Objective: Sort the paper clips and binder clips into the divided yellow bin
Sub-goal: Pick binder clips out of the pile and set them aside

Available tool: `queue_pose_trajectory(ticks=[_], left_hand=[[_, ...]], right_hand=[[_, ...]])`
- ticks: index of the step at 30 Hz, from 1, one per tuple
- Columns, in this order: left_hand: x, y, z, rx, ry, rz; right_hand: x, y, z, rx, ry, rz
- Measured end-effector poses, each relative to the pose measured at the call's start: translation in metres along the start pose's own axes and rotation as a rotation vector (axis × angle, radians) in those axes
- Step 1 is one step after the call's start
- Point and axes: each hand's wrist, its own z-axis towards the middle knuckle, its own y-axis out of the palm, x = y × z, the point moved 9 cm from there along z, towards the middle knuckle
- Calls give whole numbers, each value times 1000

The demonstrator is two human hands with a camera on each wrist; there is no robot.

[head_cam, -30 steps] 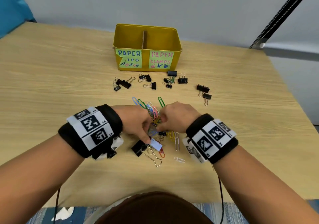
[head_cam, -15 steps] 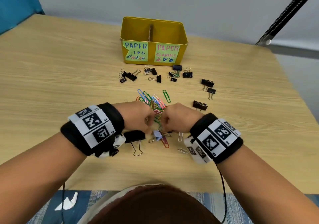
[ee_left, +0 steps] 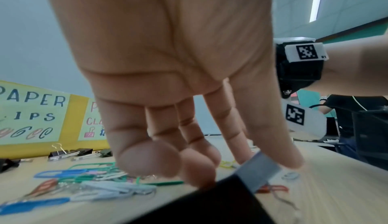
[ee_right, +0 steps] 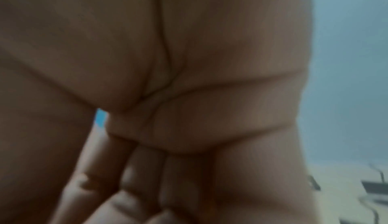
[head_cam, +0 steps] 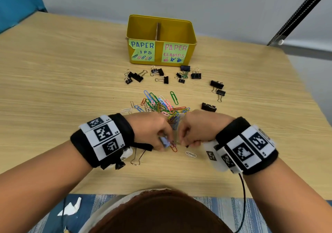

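Left hand [head_cam: 152, 132]: knuckles up at the near edge of the paper clip pile [head_cam: 159, 105], fingers curled down. Thumb and fingers pinch a small pale-blue binder clip [head_cam: 165, 141]; in the left wrist view the same clip shows as a grey-blue slab at the fingertips. An orange paper clip [head_cam: 173, 148] lies against that clip. A large black binder clip [head_cam: 143, 146] sits just beside and partly under the left wrist, its wire handle looping out toward the near table edge.

Right hand [head_cam: 199, 130]: also knuckles up, fingers curled under, fingertips meeting the left hand's over the pile. What, if anything, it pinches cannot be told; the right wrist view is blurred palm only.

A white paper clip [head_cam: 190, 154] lies alone just near of the two hands. Both wrists carry black bands with square black-and-white marker tags.

Beyond the pile: loose black binder clips [head_cam: 161, 74] scattered in a row in front of the yellow bin [head_cam: 193, 40], more off to the right [head_cam: 216, 85].

Bin stands at the far side of the wooden table [head_cam: 53, 89], a divider splitting it into left and right compartments. Left label, green, torn at one corner: "PAPER" over "IPS", with small drawn clips. Right label, pink lettering: "PAPER CLAMPS", with small drawn binder clips. Compartment floors are not visible.
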Motion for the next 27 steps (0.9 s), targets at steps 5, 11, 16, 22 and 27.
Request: queue_pose_trajectory(ticks=[5,11,16,22,27], left_hand=[[-7,0,-1,14,15,-133],[-26,-2,-17,-20,-15,-265],[-20,9,-13,-108,-43,-281],[-38,-6,-19,-44,-145,-325],[-95,-32,-26,116,-427,-49]], right_hand=[[-5,20,4,-72,-68,-10],[31,12,10,98,116,-174],[16,-5,26,204,66,-147],[-8,-5,35,216,10,-218],[-4,-20,43,242,58,-217]])
